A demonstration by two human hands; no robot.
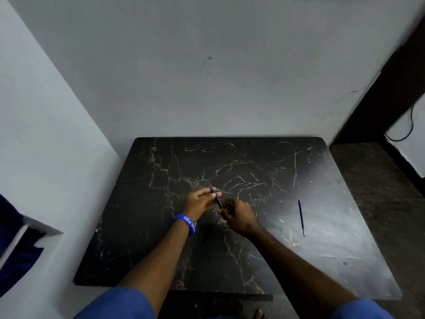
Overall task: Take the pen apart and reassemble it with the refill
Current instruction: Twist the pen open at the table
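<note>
A blue and black pen (217, 197) is held above the middle of the black marble table (161, 226), its blue end pointing away from me. My left hand (199, 202), with a blue wristband, pinches the pen's upper part. My right hand (238, 216) closes on the pen's lower end, which is hidden in its fingers. A thin blue refill (301, 218) lies loose on the table to the right, well apart from both hands.
The table stands in a corner, with white walls (207, 77) behind it and to its left. A dark door frame (391, 93) and a black cable (409, 125) are at the right. Blue cloth (13, 249) shows at the far left.
</note>
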